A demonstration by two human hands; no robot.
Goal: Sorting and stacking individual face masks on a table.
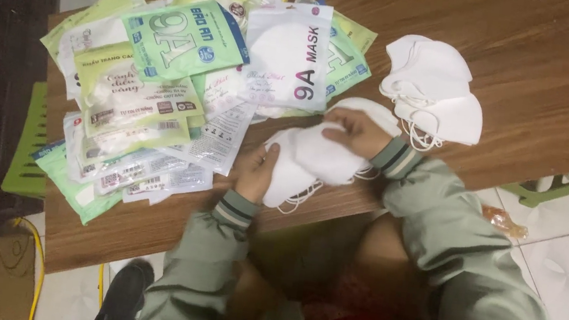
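A small stack of white face masks point(313, 160) lay at the near edge of the wooden table point(526, 74), soft, folded and cupped, their thin white ear loops trailing toward the table's edge. The left hand point(255, 171) gripped the stack's left side, while the right hand point(357, 131) pressed down on top.

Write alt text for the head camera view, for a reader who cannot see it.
Two hands, left hand and right hand, hold a stack of white face masks over a wooden table. Packaged masks lie spread at left; loose white masks sit at right.
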